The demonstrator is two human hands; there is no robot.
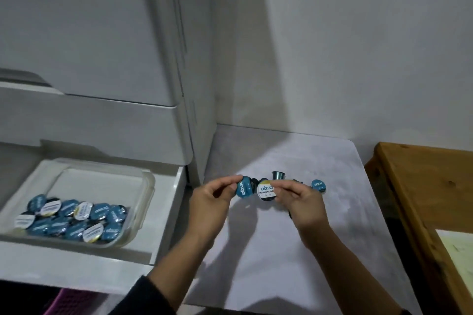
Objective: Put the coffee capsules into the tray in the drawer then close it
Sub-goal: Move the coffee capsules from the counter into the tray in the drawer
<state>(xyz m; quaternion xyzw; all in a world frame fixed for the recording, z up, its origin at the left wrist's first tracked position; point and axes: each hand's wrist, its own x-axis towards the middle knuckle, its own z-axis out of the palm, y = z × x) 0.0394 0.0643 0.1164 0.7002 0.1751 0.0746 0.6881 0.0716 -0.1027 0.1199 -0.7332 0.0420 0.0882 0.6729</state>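
Capsules [294, 181] are lying loose right of the tray [148, 181]; left hand [212, 199] and right hand [299, 199] are each pinching one, risking a drop during transfer.

A pale grey table [294, 250] stands beside the white drawer unit [102, 59], its far edge against the wall. Near the middle lie a few coffee capsules: an upturned teal capsule [278, 175] (foil side down) and a blue-lidded capsule [318, 185] toward the right edge.
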